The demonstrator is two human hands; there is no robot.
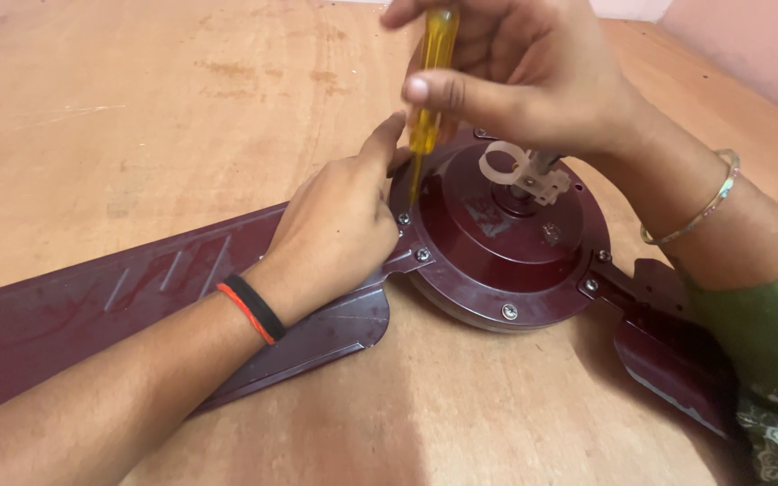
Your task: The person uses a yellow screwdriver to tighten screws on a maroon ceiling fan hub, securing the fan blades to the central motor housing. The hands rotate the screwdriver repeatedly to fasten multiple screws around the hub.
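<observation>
1. Head view: a dark maroon ceiling fan lies on a wooden counter, its round motor housing near the middle of the picture.
2. One long fan blade runs from the housing out to the left edge; a second blade points to the lower right and is partly hidden by the right forearm.
3. The right hand is closed round the yellow handle of a screwdriver, thumb pressed along the handle, with the tool held nearly upright.
4. The screwdriver's tip comes down at a screw on the blade bracket at the left rim of the housing; whether it sits in the screw head cannot be told.
5. The left hand rests on the root of the long blade, fingers loosely curled and gripping nothing, its forefinger stretched up to touch the screwdriver's shaft.
6. More screws show along the rim, one at the front.
7. A pale plastic clip sits on the shaft at the housing's centre.
8. The left wrist wears a black and orange band; the right wrist a thin bangle above a green sleeve.
</observation>
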